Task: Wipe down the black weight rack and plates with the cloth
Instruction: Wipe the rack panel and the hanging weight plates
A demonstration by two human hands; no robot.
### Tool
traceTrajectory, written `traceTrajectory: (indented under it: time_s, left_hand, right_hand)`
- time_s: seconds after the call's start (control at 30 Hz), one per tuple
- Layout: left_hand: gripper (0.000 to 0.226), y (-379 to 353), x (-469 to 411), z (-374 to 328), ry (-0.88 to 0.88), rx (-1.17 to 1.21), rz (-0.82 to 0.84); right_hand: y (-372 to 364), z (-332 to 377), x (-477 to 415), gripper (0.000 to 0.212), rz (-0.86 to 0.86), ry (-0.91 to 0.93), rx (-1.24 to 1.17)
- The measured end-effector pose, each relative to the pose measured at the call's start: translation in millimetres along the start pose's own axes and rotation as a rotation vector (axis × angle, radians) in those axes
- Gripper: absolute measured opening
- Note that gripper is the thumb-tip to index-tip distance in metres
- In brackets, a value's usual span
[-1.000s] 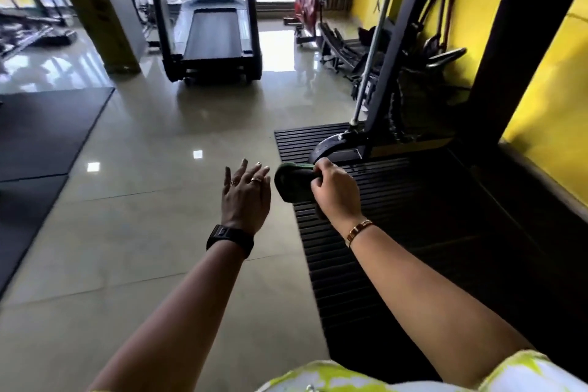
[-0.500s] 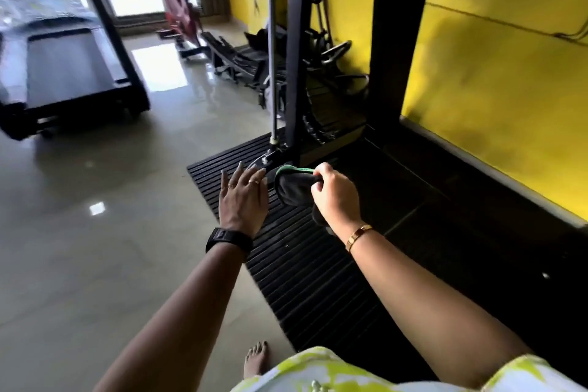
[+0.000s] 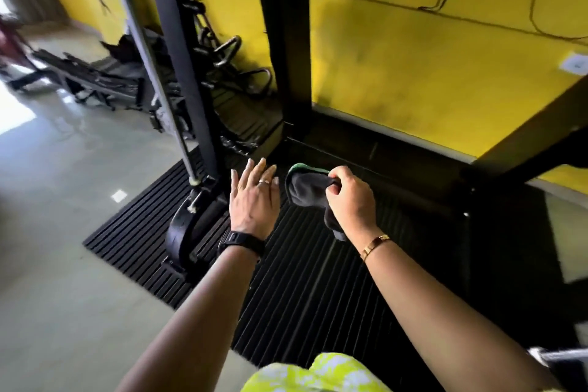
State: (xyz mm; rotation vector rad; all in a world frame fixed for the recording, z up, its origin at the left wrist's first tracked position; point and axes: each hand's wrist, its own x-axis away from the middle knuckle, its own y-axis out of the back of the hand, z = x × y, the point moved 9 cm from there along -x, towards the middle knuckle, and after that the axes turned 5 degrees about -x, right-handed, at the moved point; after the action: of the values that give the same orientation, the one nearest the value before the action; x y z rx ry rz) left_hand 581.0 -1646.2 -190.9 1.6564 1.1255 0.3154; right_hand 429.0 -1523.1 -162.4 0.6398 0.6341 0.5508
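**Nearly at the rack, cloth bunched and ready**

Plainly the largest thing to clean is the weight rack [image 3: 288, 51], its black upright rising against the yellow wall [image 3: 413, 57]. A ribbed black mat [image 3: 318, 280] lies in front of the rack. A black weight plate [image 3: 178, 232] stands on edge at the foot of the rack's slanted bars.

The step in hand looks like bringing the cloth to the rack. To do it well, I would open the bundle into a flat pad. I would start high on the rack's upright and stroke downward, so dust falls onto parts not yet wiped. The plate is best left for last, face first and then rim. The free hand can steady the rack.

The left hand [image 3: 253, 197] hovers short of the rack's base, fingers straight and slightly spread, holding nothing. The right hand [image 3: 348, 197], just beside it, pinches the cloth [image 3: 307, 189] between thumb and curled fingers. The cloth is dark with a green edge. It sits bunched between the two hands, near the rack's base but not touching it, with a tail hanging below the right wrist.
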Motion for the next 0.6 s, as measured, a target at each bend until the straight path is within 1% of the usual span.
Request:
traceTrajectory:
  time_s: [0.17,0.3,0.47,0.6]
  left_hand:
    - [0.059,-45.1,-70.1,-34.7,-0.082,0.100,0.015]
    - [0.058,-78.4,-135.6,-54.2,-0.123,0.127,0.030]
    - [0.059,-121.4,-223.6,-93.0,-0.162,0.083,0.086]
    - [0.044,-152.1,-278.5,-128.2,-0.202,0.059,0.107]
  right_hand:
    - [4.8,-52.2,-61.3,0.021,-0.091,-0.069,0.000]
    - [6.5,-92.8,-125.6,0.023,-0.131,-0.114,0.018]
    - [8.4,-125.6,-220.8,0.022,-0.143,-0.076,0.022]
    - [4.8,-143.4,-280.5,0.020,-0.153,-0.010,0.037]
